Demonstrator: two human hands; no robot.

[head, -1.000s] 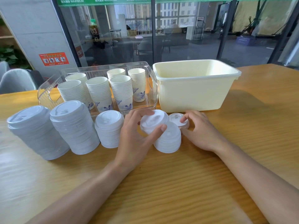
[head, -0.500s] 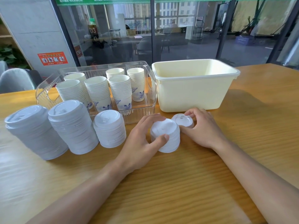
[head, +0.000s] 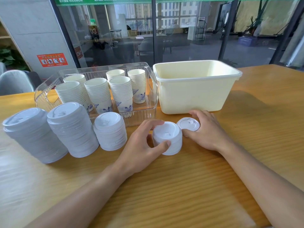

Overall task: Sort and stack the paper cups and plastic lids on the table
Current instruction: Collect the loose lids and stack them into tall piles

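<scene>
Left hand [head: 141, 145] curled round short lid stack [head: 167, 138] on surface [head: 181, 186], thumb in front, fingers behind. Right hand [head: 209, 132] pinches single lid [head: 188, 124] by rim, just beside stack. Three taller lid stacks [head: 72, 129] to left; cups [head: 98, 94] nested in clear tray [head: 141, 111]. I judge lids light, thin, slick, easily crushed: hold by rim, squeeze gently, steady stack at sides.

Both hands working low over the table

The left hand [head: 141, 145] is curling, thumb and fingers apart; the right hand [head: 209, 130] is lying knuckles-up, fingertips bent, both forearms reaching forward.
</scene>
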